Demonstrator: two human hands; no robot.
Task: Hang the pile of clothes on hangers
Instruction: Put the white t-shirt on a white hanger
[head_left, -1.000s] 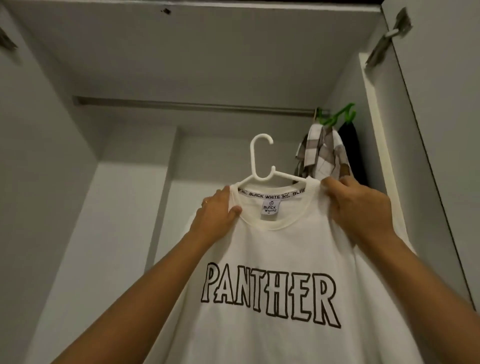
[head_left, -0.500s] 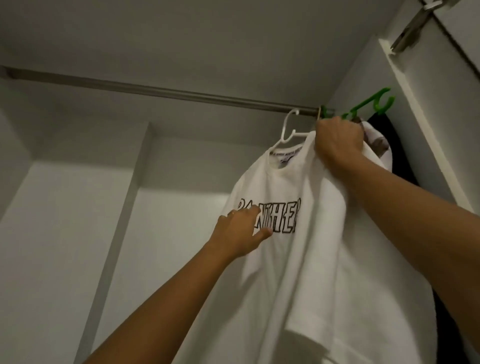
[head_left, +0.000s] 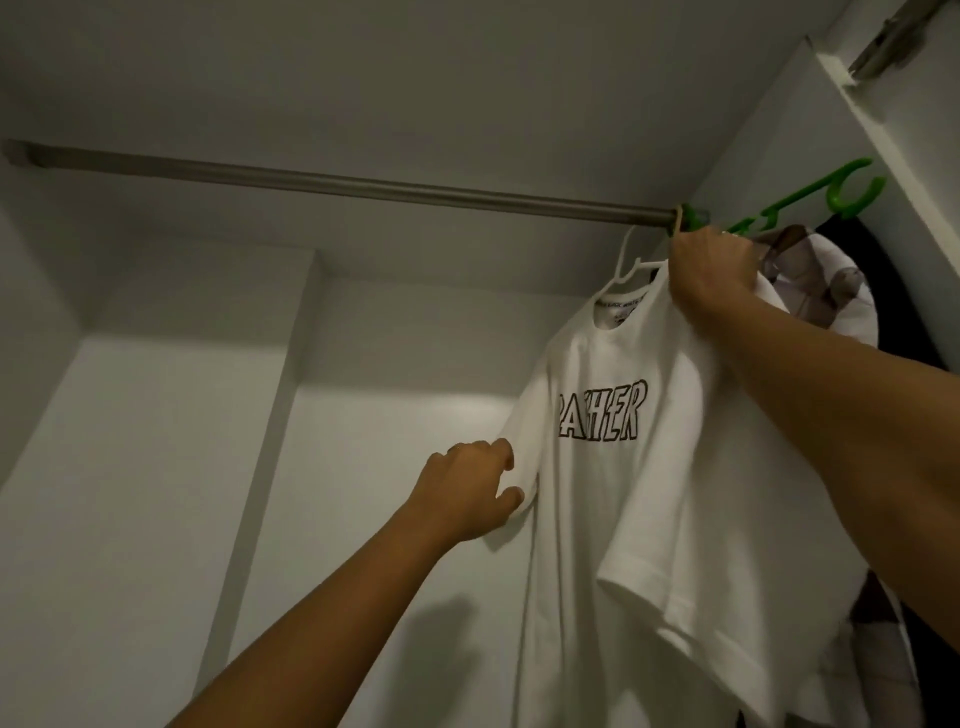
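A white T-shirt (head_left: 639, 499) with black outlined lettering hangs on a white hanger (head_left: 628, 262) just under the metal closet rod (head_left: 337, 184), near its right end. My right hand (head_left: 709, 275) grips the shirt's shoulder and the hanger arm beneath it, close to the rod. My left hand (head_left: 470, 488) pinches the left sleeve edge of the shirt lower down. Whether the white hook sits on the rod is hard to tell.
A green hanger (head_left: 810, 200) and a plaid shirt (head_left: 826, 280) hang at the rod's right end, with a dark garment (head_left: 878, 291) behind them by the closet's right wall. White closet walls and a vertical divider (head_left: 270, 415) lie to the left.
The shirt on its hanger has risen to the right end of the rod. My left hand slid from the collar down to the left sleeve; my right hand stays on the shoulder.
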